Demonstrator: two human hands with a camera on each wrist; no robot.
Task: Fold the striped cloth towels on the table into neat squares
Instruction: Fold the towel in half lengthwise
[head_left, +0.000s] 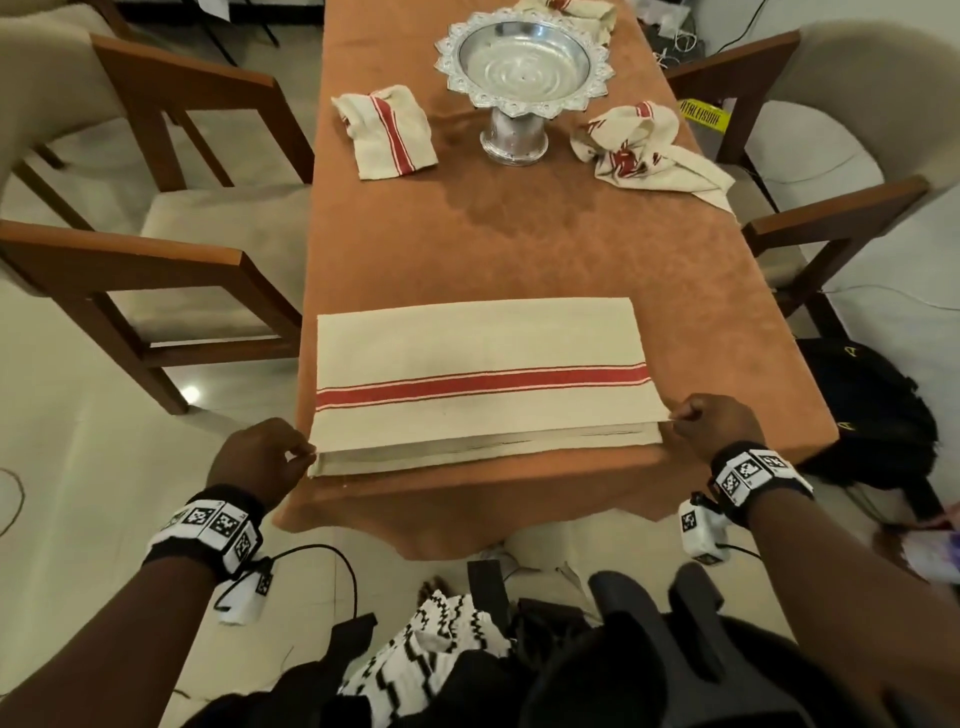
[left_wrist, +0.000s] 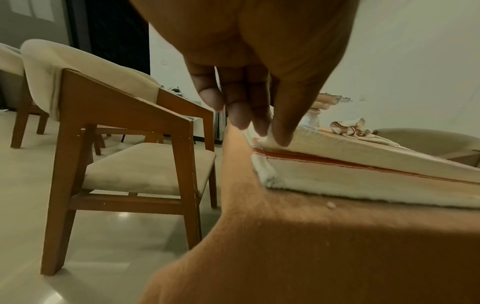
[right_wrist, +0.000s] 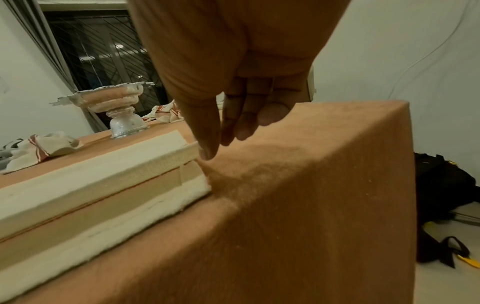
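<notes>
The left hand (head_left: 260, 460) pinches the near left corner of the striped towel (head_left: 480, 358) between thumb and fingertips (left_wrist: 259, 127), and the right hand (head_left: 717, 426) pinches the near right corner the same way; each grip is narrow, closed on the top layer alone. That layer is lifted slightly off the one beneath, which likely serves to square the upper edge with the lower one, or to carry it across for a further fold. Both hands sit knuckles-up at the towel's ends, wrists level with the counter (head_left: 519, 244) edge and forearms reaching in from the lower corners of the head view. The towel lies flat in the lower middle of that view, already doubled into a long band with its red stripe running left to right. Further up, beside a silver pedestal bowl (head_left: 522, 73), a loosely folded towel (head_left: 387, 132) and a crumpled towel (head_left: 644, 150) wait, so most of the task looks still to be done
</notes>
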